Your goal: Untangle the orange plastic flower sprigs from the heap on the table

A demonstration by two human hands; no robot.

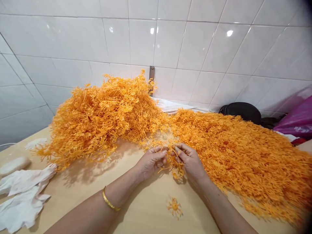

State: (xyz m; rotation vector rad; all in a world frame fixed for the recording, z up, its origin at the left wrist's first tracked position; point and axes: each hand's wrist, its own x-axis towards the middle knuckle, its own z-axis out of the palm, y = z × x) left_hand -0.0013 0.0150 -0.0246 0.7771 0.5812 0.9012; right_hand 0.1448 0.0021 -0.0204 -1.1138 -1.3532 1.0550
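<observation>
Orange plastic sprigs (102, 120) heap toward twelve o'clock; left hand (151, 162) and right hand (190, 161) grip one tangled cluster (175, 165) between them. Single spoked piece (174, 206) lies apart at six o'clock.

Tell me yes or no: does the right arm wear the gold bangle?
No, the gold bangle sits on the left arm, while the right arm is bare.

White glazed wall tiles (170, 39), steel bracket (151, 76) on the wall. Pale wood tabletop (143, 211) below. Left side: crumpled white gloves (24, 198), pale oblong bar (14, 165) just beside them (material unclear). Back right: white sheet (173, 106) along the wall, black pouch (240, 112), magenta plastic bag (296, 118) near it.
</observation>
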